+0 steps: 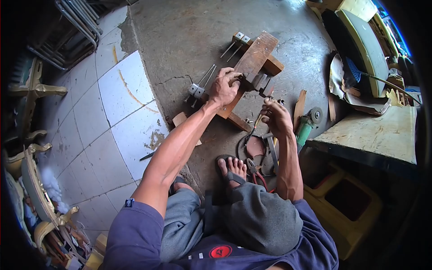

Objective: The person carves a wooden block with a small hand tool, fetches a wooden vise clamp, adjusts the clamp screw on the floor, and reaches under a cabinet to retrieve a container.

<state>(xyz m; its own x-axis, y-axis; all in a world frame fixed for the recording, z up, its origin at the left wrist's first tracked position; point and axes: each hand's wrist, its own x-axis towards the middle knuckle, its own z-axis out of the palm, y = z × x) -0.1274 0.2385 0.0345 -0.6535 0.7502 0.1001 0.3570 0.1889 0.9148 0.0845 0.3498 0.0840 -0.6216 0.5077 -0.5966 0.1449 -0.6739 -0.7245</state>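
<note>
A small dark metal vise (260,83) is mounted on a wooden stand (259,50) on the floor. My left hand (225,87) is at the vise's left side, fingers bent and closed round a small dark piece (245,80) by the jaws; its exact kind is hidden. On the near right side of the vise, my right hand (276,117) is closed, thumb and fingers pinched at the vise handle (268,93), which is mostly covered. White blocks with metal rods (196,90) sit at the stand's left, and similar blocks (241,38) at its far end.
A green angle grinder (305,128) lies right of my right hand, near a wood strip (299,108). Red-handled pliers (255,171) lie by my foot. A worn board (373,132) stands at right, a yellow stool (344,207) below it. Carved chair frames (38,193) crowd the left.
</note>
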